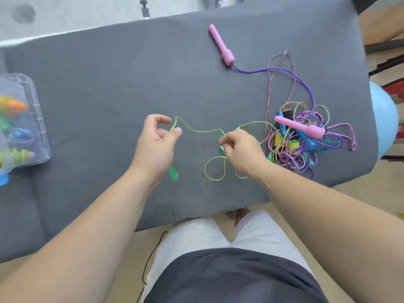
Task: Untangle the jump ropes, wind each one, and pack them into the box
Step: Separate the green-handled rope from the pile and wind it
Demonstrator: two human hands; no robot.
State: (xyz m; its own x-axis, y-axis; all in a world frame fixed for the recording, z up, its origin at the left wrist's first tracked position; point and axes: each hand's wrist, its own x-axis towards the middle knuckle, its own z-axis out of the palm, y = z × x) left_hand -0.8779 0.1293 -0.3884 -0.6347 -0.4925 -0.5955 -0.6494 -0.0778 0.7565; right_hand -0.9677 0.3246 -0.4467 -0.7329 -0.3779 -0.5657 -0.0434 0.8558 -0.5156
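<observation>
The left hand (156, 142) grips one green plastic handle (173, 174) of the thin translucent green jump rope (201, 130); the right hand (242, 149) pinches its cord beside the other handle; its loops lie on the grey padded surface (109, 84); the tangled pile of coloured ropes (306, 147) sits just right of it; the clear plastic box (40, 125) stands far left.

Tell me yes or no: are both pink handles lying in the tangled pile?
No: the far pink handle lies alone on the gray mat, while the near pink handle rests on the tangled pile.
</observation>
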